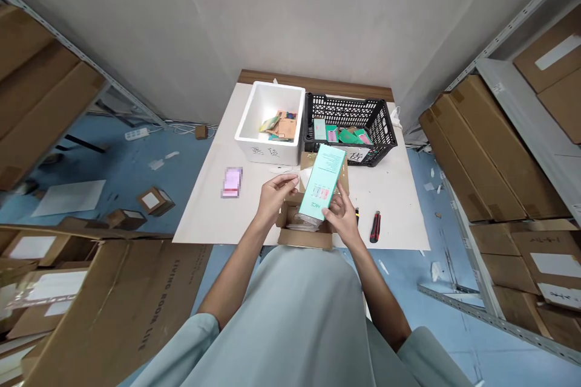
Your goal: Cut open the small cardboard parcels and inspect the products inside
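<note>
A teal box [323, 184] is gripped at its lower end by the right hand [342, 217], tilted above an open carton [303, 237] on the table [399, 193]. The left hand [276, 192] is curled at the carton's left edge; whether anything is gripped cannot be told.

I stand in a narrow storeroom aisle, facing a plain pale grey wall [290, 12] under soft, even light. Against it sits a white rectangular table [399, 193] with a brown wooden strip [318, 81] along its far edge. The smooth blue floor [131, 163] is littered with paper scraps, a white power strip [136, 133] and small brown cardboard boxes [155, 201]. Grey metal shelving racks [512, 24] rise on my left and right, stacked with large brown cardboard cartons [481, 151]. A big flattened cardboard carton [127, 308] lies low on my left.
</note>
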Demonstrator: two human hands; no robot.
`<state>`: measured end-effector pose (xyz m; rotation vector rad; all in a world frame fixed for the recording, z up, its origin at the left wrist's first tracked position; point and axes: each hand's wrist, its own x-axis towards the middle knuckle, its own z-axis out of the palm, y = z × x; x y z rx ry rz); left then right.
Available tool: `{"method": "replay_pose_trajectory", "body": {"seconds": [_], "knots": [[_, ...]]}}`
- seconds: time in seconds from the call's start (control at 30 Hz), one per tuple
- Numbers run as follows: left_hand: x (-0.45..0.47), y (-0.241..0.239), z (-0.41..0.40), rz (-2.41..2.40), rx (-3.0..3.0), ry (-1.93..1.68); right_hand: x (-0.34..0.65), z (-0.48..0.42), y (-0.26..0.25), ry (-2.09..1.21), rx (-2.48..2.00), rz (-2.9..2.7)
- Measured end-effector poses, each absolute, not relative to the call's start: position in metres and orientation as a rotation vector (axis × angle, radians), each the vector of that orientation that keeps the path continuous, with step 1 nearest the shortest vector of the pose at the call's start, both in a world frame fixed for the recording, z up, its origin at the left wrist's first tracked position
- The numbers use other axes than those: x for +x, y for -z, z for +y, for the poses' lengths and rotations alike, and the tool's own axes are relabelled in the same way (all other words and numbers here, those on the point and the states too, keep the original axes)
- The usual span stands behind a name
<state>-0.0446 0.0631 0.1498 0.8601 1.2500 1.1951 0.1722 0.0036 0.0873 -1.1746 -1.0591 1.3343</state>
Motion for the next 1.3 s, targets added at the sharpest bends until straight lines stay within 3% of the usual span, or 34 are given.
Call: {"method": "replay_pose_trajectory", "body": {"seconds": [0.43,0.77,1.3], "knots": [[-0.03,-0.147,0.066,1.124,0.705,-1.106,0.184,-0.012,-0.121,-1.649,-0.961,-1.017],[-0.009,-0.118,0.062,0.984,0.549,-1.09,0.184,-0.015,-0.1,-1.895,-0.743,-0.586],[-0.009,-0.111,0.055,0.872,0.488,-1.028,0.184,-0.02,-0.086,-1.992,-0.714,-0.258]]}}
